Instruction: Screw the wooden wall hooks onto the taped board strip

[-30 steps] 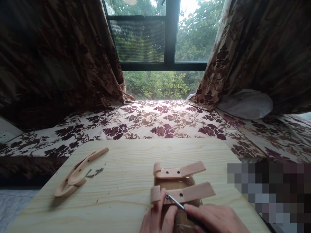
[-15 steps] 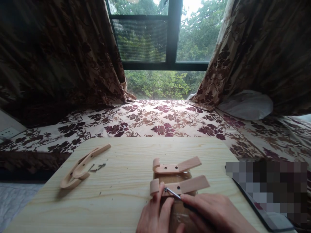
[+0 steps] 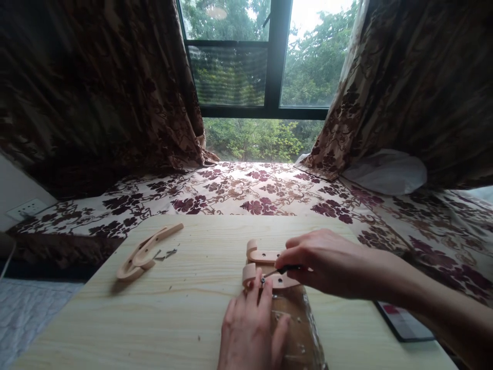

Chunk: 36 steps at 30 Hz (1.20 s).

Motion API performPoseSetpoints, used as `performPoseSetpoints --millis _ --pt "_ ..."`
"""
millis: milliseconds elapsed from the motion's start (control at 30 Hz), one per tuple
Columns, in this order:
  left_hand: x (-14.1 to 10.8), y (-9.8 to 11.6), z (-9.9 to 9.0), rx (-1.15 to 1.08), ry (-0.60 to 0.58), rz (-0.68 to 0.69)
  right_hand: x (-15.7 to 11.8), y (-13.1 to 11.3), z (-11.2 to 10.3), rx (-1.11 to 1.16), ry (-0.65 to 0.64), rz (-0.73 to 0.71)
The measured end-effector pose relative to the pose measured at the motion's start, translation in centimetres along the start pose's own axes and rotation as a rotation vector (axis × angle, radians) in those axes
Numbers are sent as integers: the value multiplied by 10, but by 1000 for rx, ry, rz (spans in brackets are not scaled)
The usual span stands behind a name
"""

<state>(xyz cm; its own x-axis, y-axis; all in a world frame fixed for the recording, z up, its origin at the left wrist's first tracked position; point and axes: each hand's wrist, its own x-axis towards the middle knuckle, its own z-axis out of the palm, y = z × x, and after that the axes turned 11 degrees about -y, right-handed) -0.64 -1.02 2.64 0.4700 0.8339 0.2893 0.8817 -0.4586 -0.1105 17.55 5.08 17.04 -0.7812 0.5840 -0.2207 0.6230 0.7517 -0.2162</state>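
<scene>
My right hand point(image 3: 321, 259) grips the dark handle of a screwdriver point(image 3: 287, 269), palm down. Its thin shaft slants left to a screw head point(image 3: 263, 280) in the near wooden hook point(image 3: 249, 273). Stretched over that hook's left part, the fingers of my left hand point(image 3: 248, 326) press beside the screw, thumb apart on the brown board point(image 3: 296, 318) below. The board seems wrapped in clear plastic. Behind lies a second wooden hook point(image 3: 258, 253) with dark screw heads; my right hand covers the right ends of both hooks.
More curved wooden pieces point(image 3: 148, 252) lie at left on the pale wooden table point(image 3: 192, 318), near several loose screws point(image 3: 167, 254). A dark-edged flat device point(image 3: 408, 321) rests at the right edge. Beyond are a flowered cloth ledge point(image 3: 254, 190), curtains and a window.
My right hand has risen and moved farther over the hooks, holding the screwdriver from above and from the right instead of low in front. My left hand stays by the near hook. The view has shifted.
</scene>
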Motion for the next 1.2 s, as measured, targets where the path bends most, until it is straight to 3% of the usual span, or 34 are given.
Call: performPoseSetpoints --millis 533,1200 --pt "-4 3 18 39 122 -23 17 -12 -11 -135 -101 -18" --pt "-5 3 19 -24 151 -25 28 -17 -16 -192 -179 -71"
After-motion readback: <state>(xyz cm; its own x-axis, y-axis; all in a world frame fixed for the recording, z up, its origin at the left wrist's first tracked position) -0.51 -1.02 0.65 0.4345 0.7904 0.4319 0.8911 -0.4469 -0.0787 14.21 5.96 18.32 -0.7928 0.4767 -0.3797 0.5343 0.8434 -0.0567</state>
